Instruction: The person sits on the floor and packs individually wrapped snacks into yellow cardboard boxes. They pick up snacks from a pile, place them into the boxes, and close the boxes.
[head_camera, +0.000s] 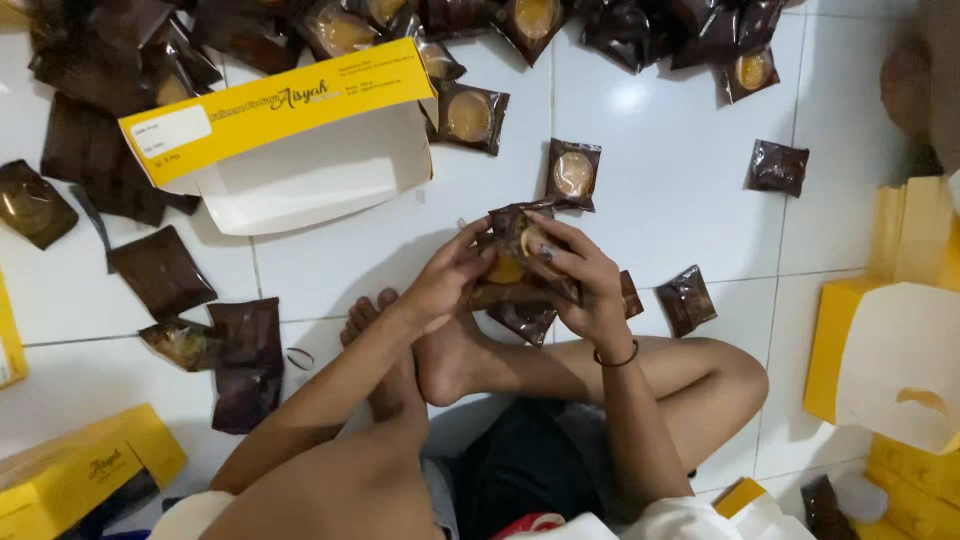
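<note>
Sitting cross-legged on the white tiled floor (680, 180), gripping a small stack of dark brown snack packets (520, 262) above the bare feet — left hand (445, 285) closing on the stack's near-left side, right hand (585, 285) wrapping over the top, thumb pressing the upper packet's clear window. Judging by the crinkled film: likely feeling light and slick, with a round yellow cake inside that would probably crush under a hard squeeze; best taken by the sealed edges rather than the soft middle.

Lying open just beyond the hands, toward the far-left part of the floor — a white carton with a yellow lid (290, 150), showing nothing inside. Spreading along the floor's far edge, a heap of matching packets (420, 30), with loose ones (573, 173) scattered nearer. Standing at the right edge, more yellow-and-white cartons (890, 350), contents hidden. Resting at the near-left corner, a closed yellow box (80, 475).
</note>
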